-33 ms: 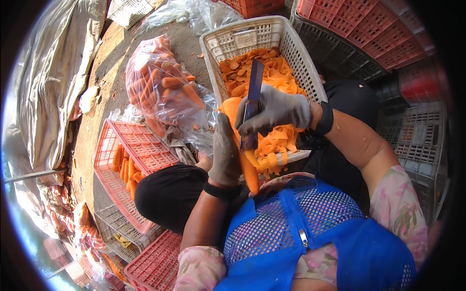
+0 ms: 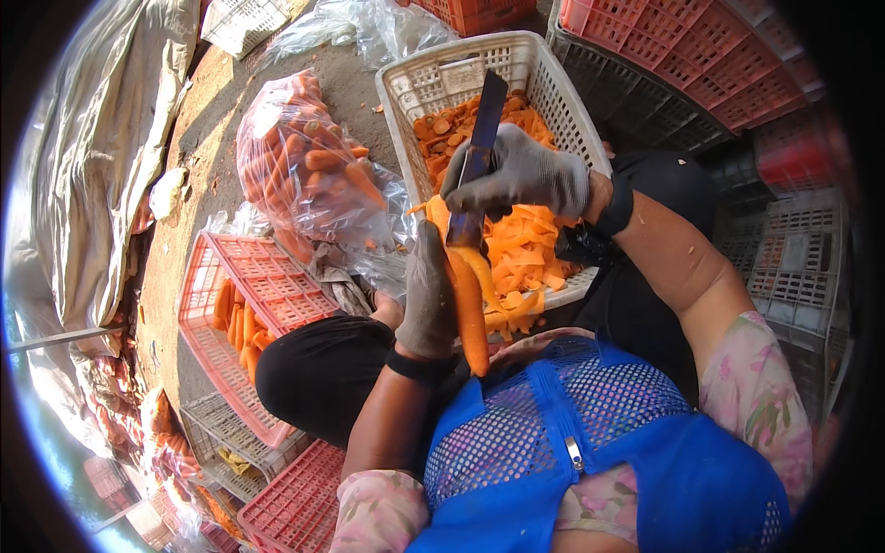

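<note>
My gloved left hand point(image 2: 428, 300) is wrapped round a large carrot point(image 2: 470, 323), which points down toward my chest. In my gloved right hand point(image 2: 530, 175) is a peeler point(image 2: 489, 106), long, flat and dark, its lower end against the carrot's upper part. A strip of peel point(image 2: 484, 275) hangs off the carrot beside that end. Both hands are over the near part of a white plastic crate point(image 2: 452, 78) that holds orange peels point(image 2: 535, 253) and cut carrot pieces point(image 2: 442, 129). The carrot's top end is partly hidden by my hands.
A clear bag of carrots point(image 2: 304, 161) lies to the left on the ground. Below it, a tilted pink crate point(image 2: 277, 276) holds more carrots point(image 2: 240, 327). Stacked crates point(image 2: 682, 60) rise at the far right. Pale sheeting point(image 2: 83, 166) hangs along the left side.
The peeler and my right hand have shifted slightly up and away from me along the carrot. The carrot's lower tip has moved slightly nearer my chest. My left hand keeps its hold.
</note>
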Action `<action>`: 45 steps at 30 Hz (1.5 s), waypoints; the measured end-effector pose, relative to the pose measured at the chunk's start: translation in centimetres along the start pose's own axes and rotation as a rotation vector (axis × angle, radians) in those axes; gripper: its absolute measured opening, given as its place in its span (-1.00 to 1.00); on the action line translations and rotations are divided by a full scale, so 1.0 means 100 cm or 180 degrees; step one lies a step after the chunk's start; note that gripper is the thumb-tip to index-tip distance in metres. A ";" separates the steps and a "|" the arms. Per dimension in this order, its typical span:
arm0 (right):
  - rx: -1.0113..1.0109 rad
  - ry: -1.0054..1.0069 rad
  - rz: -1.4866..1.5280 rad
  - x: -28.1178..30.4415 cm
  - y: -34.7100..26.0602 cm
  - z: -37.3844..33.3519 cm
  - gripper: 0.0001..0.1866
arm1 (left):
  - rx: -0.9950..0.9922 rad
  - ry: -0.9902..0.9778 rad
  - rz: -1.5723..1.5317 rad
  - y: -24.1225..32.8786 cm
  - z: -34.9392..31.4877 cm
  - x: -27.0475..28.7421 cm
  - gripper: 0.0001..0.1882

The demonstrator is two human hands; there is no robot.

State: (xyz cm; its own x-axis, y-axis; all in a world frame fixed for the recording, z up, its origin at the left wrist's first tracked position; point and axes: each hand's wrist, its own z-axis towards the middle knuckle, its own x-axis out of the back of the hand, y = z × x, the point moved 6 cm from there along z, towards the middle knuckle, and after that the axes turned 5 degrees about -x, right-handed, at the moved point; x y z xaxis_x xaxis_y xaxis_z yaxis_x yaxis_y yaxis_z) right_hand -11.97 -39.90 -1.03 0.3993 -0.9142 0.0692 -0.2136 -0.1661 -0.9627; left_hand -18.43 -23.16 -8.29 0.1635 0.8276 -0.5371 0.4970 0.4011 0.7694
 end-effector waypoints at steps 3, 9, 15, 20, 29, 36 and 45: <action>0.0681 0.1725 -0.1276 0.110 0.020 0.032 -0.78 | -0.0025 -0.0616 0.0326 -0.003 -0.004 0.000 -0.23; 0.1369 0.1685 -0.0890 0.055 -0.015 -0.020 -0.79 | 0.0029 0.0086 -0.0338 0.016 0.007 0.019 -0.19; 0.1093 -0.0681 0.0013 -0.072 0.010 -0.059 -0.85 | 0.0168 -0.0019 -0.0652 0.001 0.012 0.012 -0.17; 0.0330 0.0829 -0.0403 0.054 -0.005 0.008 -0.71 | 0.0104 -0.0365 0.0243 -0.003 -0.003 0.003 -0.21; 0.0276 0.0731 0.0008 0.004 -0.014 -0.041 -0.80 | 0.0045 0.0103 -0.0614 0.005 0.017 0.025 -0.20; 0.0066 -0.0245 -0.0240 -0.025 0.010 -0.015 -0.73 | -0.0141 0.0013 -0.0382 0.016 0.000 0.000 -0.23; 0.0977 0.1404 -0.0777 0.052 -0.011 -0.016 -0.70 | 0.0098 0.0110 -0.0370 0.001 0.011 0.028 -0.21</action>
State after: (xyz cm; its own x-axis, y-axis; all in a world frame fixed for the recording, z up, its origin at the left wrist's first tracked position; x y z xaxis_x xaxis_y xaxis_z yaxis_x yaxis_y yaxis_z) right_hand -11.02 -45.09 0.83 -0.0181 -0.9412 0.3372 0.1318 -0.3366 -0.9324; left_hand -17.03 -21.22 -10.09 0.0740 0.7894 -0.6094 0.5370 0.4834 0.6914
